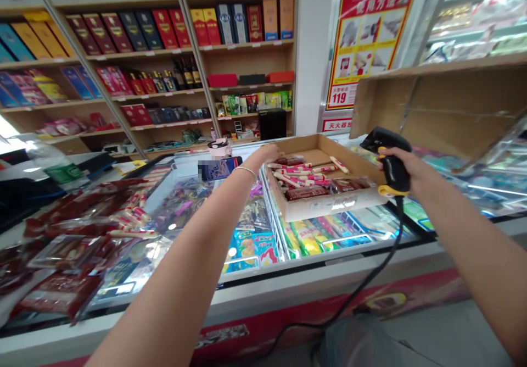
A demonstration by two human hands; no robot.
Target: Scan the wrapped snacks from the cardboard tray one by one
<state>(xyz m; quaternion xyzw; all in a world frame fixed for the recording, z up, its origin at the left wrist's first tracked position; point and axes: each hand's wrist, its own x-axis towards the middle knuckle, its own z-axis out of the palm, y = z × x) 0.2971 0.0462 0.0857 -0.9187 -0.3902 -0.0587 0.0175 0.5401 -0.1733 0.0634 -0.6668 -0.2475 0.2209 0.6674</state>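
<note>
My right hand (405,170) is closed around the black and yellow handle of a barcode scanner (390,158), whose cable hangs down to the floor. The scanner head points at a shallow cardboard box (325,207) standing on the glass lid of a freezer (288,279). In the box lie several red-and-white wrapped sticks (304,173) and dark red packets (307,193). My left hand (267,154), with a thin bracelet at the wrist, reaches to the box's far left corner and touches the sticks; its fingers are turned away and mostly hidden.
Dark red packets (69,246) lie piled on the freezer lid at the left. Wooden shelves (164,54) of boxed goods fill the back wall. A red poster (370,32) hangs at the right, next to a large cardboard box (444,109). A pink cup (218,148) stands behind the freezer.
</note>
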